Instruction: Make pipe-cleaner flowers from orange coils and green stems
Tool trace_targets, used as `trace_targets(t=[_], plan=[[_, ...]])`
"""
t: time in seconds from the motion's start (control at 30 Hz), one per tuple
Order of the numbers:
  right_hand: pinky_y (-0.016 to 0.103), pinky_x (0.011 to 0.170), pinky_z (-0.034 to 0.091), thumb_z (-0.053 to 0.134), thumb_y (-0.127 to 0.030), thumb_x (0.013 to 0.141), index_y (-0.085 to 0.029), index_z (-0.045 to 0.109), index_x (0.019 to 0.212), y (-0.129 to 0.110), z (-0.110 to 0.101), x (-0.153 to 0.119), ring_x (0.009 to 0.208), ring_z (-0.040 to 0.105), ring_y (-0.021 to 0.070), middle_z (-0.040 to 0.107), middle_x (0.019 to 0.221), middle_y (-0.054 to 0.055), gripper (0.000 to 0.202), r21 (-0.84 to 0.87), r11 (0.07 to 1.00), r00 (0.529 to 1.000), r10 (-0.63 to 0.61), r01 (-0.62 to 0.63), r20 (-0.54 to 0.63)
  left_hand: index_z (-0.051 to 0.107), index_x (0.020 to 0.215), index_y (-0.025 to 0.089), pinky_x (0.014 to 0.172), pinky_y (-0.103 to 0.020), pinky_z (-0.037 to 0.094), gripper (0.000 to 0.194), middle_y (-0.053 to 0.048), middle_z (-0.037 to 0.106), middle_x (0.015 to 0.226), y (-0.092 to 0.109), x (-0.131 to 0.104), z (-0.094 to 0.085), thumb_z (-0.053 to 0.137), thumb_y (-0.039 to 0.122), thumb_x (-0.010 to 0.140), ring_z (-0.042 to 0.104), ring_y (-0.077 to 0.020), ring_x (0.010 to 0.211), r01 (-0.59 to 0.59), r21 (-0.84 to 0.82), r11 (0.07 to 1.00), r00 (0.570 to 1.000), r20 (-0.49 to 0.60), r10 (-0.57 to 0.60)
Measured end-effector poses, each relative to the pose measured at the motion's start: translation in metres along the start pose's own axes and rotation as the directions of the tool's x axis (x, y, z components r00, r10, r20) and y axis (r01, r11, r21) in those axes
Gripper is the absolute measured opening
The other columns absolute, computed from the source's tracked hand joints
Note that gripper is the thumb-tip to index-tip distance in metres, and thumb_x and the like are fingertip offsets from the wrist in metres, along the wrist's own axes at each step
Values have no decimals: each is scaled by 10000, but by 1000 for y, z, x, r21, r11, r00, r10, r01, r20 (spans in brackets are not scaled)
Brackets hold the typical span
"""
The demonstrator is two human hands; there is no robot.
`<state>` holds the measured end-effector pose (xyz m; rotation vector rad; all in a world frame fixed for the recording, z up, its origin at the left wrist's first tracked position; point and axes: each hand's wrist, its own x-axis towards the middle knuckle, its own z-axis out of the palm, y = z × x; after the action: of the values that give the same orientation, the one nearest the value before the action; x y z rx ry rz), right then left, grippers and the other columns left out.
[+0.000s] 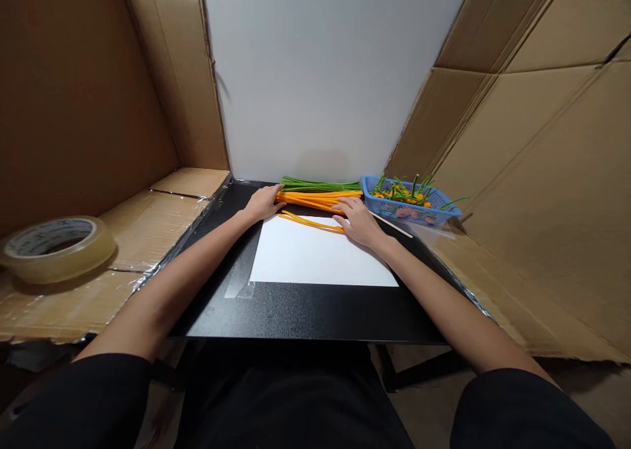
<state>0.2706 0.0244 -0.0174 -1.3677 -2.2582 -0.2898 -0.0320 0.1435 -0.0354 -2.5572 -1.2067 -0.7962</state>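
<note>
A bundle of long orange pipe cleaners (313, 200) lies crosswise at the far side of the black table. My left hand (263, 202) is closed around the bundle's left end, thumb on the near side. At the right end, my right hand (362, 223) curls its fingers over the pipe cleaners, and its palm side is hidden. A few loose orange pipe cleaners (311, 223) lie apart from the bundle on a white sheet of paper (315, 258), their right ends by my right thumb. Behind the bundle rests a row of green pipe cleaners (320, 185).
A blue basket (394, 211) at the back right holds orange and green pieces. A thin pale stick (394, 226) lies before it. Clear tape (240, 290) marks the paper's near left corner. A large tape roll (59, 248) sits on cardboard at left. Cardboard walls (557, 127) flank the table (305, 311).
</note>
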Motion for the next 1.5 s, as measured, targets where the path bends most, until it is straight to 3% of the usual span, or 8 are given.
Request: trace_targets(t=[0.3, 0.5, 0.63, 0.8, 0.9, 1.07, 1.3, 1.5], plan=[[575, 1175, 379, 568, -259, 909, -137, 629, 1310, 9, 5, -2, 1388, 438, 360, 538, 1473, 182, 423, -82, 996, 999, 22, -24, -31, 631, 1150, 126, 970, -441, 463, 312, -169, 660, 1110, 15, 1, -13, 602, 153, 841, 576, -323, 1089, -221, 66, 973, 975, -13, 222], [546, 1217, 336, 586, -247, 889, -113, 548, 1402, 5, 6, -1, 1434, 382, 355, 469, 1546, 179, 531, -90, 995, 998, 27, -31, -51, 635, 1176, 149, 923, -431, 457, 319, -156, 663, 1104, 19, -2, -16, 383, 113, 984, 581, -282, 1011, -418, 246, 874, 880, -129, 458], [548, 1214, 331, 608, -266, 871, -101, 490, 1448, 11, 9, 7, 1446, 379, 358, 444, 1568, 191, 612, -79, 996, 998, 49, -51, -27, 636, 1163, 167, 910, -426, 458, 297, -145, 667, 1095, 17, -2, -15, 400, 125, 987, 586, -273, 985, -417, 250, 874, 878, -136, 458], [519, 1064, 469, 642, -244, 822, -130, 546, 1396, 15, 12, 38, 1273, 551, 375, 662, 1332, 179, 593, -134, 988, 989, 90, -75, 114, 589, 1175, 129, 936, -425, 474, 284, -169, 659, 1116, 17, -3, -15, 545, 325, 975, 603, -301, 1049, -276, 100, 956, 944, -161, 289], [442, 915, 525, 605, -203, 829, -181, 641, 1264, 12, 13, 54, 1046, 668, 335, 745, 1149, 141, 436, -148, 983, 986, 123, -106, 115, 540, 1217, 150, 941, -400, 494, 403, -159, 661, 1148, 13, -3, -10, 635, 423, 936, 629, -287, 1070, -39, -139, 990, 971, -240, 4], [426, 877, 511, 492, -233, 927, -192, 630, 1263, 6, 9, 64, 1010, 680, 320, 749, 1153, 128, 366, -124, 982, 990, 143, -144, -20, 528, 1170, 195, 784, -311, 525, 386, -53, 687, 954, -1, 2, -1, 704, 398, 893, 673, -200, 849, 306, -613, 728, 850, -169, -499], [510, 1007, 456, 505, -268, 964, -166, 679, 1168, 19, 1, 65, 1144, 618, 352, 734, 1156, 154, 287, -18, 983, 974, 178, -182, -138, 557, 924, 185, 624, -268, 526, 285, -5, 657, 736, -16, 8, 14, 730, 404, 861, 645, -157, 627, 463, -713, 527, 750, -2, -662], [579, 1131, 378, 678, -304, 869, -155, 534, 1406, 37, 10, 51, 1388, 434, 381, 516, 1505, 181, 576, -96, 992, 994, 73, -81, -79, 539, 1092, 155, 711, -326, 588, 239, -97, 705, 913, -27, 12, 19, 556, 366, 983, 712, -178, 727, 513, -728, 454, 684, 26, -729]])
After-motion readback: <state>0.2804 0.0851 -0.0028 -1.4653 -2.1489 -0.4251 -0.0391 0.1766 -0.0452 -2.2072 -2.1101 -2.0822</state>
